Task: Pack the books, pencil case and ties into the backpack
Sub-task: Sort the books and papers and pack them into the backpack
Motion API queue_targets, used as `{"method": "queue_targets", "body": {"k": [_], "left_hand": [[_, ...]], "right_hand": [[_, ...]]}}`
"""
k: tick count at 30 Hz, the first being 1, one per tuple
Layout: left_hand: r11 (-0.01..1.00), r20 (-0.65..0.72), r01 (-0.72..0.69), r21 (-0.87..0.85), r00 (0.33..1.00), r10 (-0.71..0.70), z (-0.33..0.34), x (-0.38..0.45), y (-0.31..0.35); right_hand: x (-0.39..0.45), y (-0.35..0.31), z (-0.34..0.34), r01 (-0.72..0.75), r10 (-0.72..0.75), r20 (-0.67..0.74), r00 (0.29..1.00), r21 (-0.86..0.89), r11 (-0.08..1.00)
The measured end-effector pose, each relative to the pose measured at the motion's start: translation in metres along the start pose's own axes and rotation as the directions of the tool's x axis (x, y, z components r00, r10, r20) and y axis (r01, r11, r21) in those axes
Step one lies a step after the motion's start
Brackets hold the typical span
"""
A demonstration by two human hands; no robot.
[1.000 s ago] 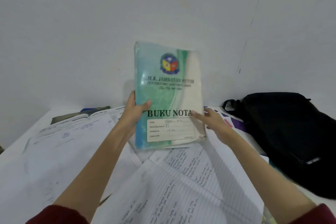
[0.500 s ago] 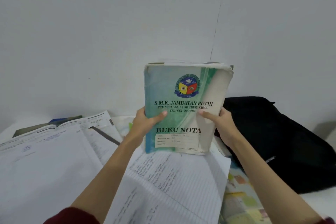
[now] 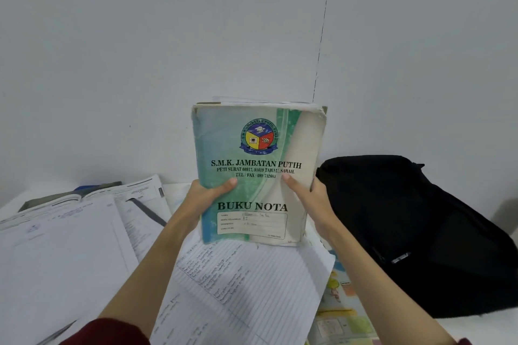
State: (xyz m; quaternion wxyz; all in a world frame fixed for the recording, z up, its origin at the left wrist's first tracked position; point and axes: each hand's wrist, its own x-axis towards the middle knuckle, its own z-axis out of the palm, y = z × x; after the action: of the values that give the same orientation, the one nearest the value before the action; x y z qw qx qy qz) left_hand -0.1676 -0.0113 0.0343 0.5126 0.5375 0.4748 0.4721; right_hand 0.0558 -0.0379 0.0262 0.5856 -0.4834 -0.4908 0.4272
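While both hands clamp it upright at frame centre, left hand [image 3: 208, 196] and right hand [image 3: 311, 199] gripping its side edges, the worn notebook [image 3: 258, 173] could shed loose pages; backpack [image 3: 414, 232] at right looks closed, may block insertion.

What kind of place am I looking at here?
Probably a student's study spot at home: a school notebook marked "BUKU NOTA" held up in both hands, handwritten lined pages spread over a white surface, and a black backpack lying against a plain wall.
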Motion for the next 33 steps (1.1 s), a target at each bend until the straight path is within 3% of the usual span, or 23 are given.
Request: {"method": "queue_targets", "body": {"k": [8,13,17,20,22,24,26,28,30,33], "left_hand": [[1.000,-0.113,-0.012,-0.013,0.993,0.011,0.003,0.005,-0.007],[0.997,-0.226,0.075,-0.017,0.971,-0.077,0.017,-0.007,-0.032],[0.997,-0.279,0.066,-0.044,0.957,-0.076,0.022,-0.010,-0.027],[0.996,-0.238,0.057,-0.064,0.969,-0.071,0.027,-0.018,-0.005],[0.993,-0.184,0.081,-0.086,0.978,-0.096,0.032,-0.026,0.005],[0.986,-0.116,0.122,-0.116,0.984,-0.136,0.036,-0.031,0.012],[0.980,-0.070,0.163,-0.116,0.983,-0.171,0.041,-0.036,0.018],[0.976,-0.043,0.198,-0.088,0.978,-0.203,0.048,-0.040,0.020],[0.971,-0.005,0.227,-0.069,0.974,-0.228,0.058,-0.044,0.019],[0.960,0.100,0.268,-0.085,0.961,-0.259,0.079,-0.047,0.019]], "right_hand": [[0.008,0.008,-0.001,0.023,-0.022,0.026,0.999,-0.029,0.999],[0.010,0.007,-0.005,0.027,-0.024,0.055,0.998,-0.055,0.998],[0.008,-0.004,0.003,0.171,-0.185,-0.060,0.981,-0.179,0.969],[0.009,-0.028,-0.006,0.209,-0.224,-0.101,0.969,-0.144,0.967],[0.010,-0.039,-0.020,0.094,-0.093,-0.037,0.995,0.029,0.995],[0.006,-0.045,-0.037,-0.107,0.085,0.112,0.990,0.204,0.973],[0.000,-0.045,-0.051,-0.273,0.212,0.257,0.943,0.232,0.934],[-0.009,-0.042,-0.065,-0.337,0.260,0.340,0.904,0.189,0.922],[-0.018,-0.042,-0.079,-0.344,0.276,0.343,0.898,0.156,0.926],[-0.031,-0.045,-0.103,-0.300,0.261,0.218,0.940,0.169,0.939]]}}
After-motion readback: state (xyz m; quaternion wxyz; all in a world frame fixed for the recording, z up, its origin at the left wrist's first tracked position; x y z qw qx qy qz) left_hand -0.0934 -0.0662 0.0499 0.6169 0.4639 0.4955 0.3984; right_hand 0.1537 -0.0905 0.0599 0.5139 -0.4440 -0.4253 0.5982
